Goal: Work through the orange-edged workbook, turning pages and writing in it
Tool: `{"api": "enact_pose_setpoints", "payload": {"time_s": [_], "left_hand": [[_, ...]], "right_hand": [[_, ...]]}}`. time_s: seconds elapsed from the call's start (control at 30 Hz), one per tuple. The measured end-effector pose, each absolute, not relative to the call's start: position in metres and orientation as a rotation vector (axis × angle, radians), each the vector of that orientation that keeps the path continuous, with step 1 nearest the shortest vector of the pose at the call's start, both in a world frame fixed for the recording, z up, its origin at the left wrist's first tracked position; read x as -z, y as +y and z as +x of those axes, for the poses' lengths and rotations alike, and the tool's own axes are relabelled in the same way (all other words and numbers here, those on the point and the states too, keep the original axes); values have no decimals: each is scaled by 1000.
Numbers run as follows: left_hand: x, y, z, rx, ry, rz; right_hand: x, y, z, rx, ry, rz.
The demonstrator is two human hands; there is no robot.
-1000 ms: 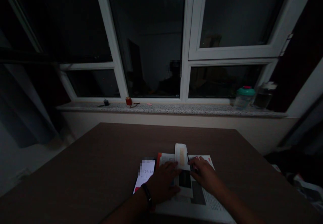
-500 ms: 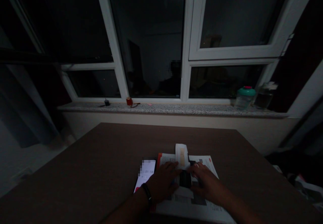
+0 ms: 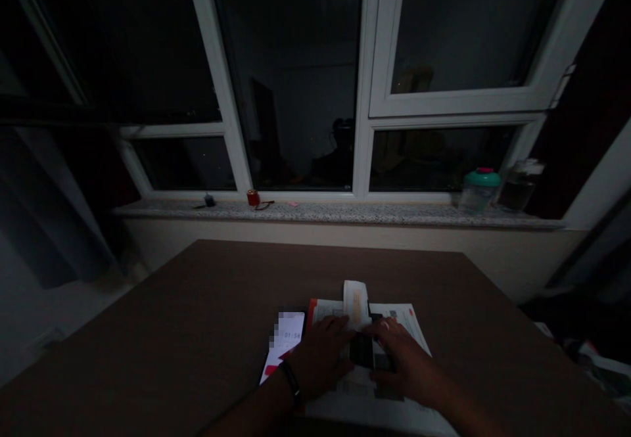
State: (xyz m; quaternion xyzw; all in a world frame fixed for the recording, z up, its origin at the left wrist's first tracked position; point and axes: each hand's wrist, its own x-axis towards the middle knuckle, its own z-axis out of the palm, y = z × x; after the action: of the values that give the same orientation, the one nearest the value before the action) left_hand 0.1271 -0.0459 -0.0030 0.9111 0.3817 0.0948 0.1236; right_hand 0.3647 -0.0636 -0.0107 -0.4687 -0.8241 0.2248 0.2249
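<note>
Brown worktop [image 3: 207, 332], printed booklet [image 3: 404, 414] on it. My left hand [image 3: 323, 355]: grip apart, at white strip [image 3: 353, 299]. My right hand [image 3: 399, 358]: curled beside strip, can't tell grip. Phone [image 3: 290, 332] left of booklet. Strip atop booklet, far end overhanging.

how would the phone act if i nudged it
The phone would probably stay stiff, being a slim slab, and may slide readily, since its screen side looks smooth. Lying flat on the table, it seems unlikely to roll or tip.
</note>
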Motion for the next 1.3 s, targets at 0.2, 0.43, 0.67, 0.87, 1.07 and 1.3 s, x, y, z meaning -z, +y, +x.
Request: {"api": "enact_pose_setpoints", "payload": {"time_s": [0.2,0.43,0.67,0.87,1.07,1.3], "left_hand": [[3,-52,135,-347,1188,2641],[4,-50,134,-336,1181,2634],[-3,-51,135,-282,1187,2655],[-8,-51,134,-263,1141,2645],[-2,-50,129,-377,1022,2653],[-3,-51,131,-355,997,2649]], "right_hand": [[6,-72,352,-640,-2244,-1262],[22,-56,360,-536,-2159,-1329],[30,-34,364,-396,-2078,-1475],[32,-37,365,-399,-2087,-1414],[26,-51,363,-455,-2126,-1357],[28,-51,361,-446,-2117,-1382]]}}
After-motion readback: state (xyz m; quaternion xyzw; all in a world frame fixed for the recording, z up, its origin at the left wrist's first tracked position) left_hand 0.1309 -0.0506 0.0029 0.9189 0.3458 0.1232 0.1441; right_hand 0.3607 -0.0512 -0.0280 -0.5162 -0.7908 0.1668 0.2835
